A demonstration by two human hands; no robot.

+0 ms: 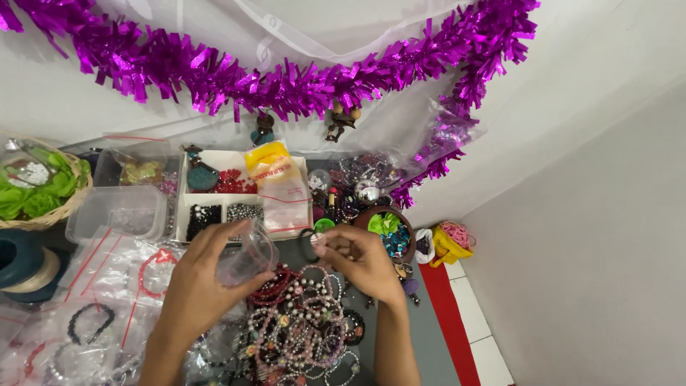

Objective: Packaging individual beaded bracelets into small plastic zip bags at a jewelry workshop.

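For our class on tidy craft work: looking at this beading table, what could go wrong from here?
1. The small clear bag in the left hand hangs over the heap of beaded bracelets; anything dropped may vanish among them.
2. The right hand works close to the brown bowl and could knock it over.

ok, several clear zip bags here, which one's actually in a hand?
The small clear bag pinched in the left hand, raised above the bead bracelets. The other bags lie flat at left, each with a bracelet inside.
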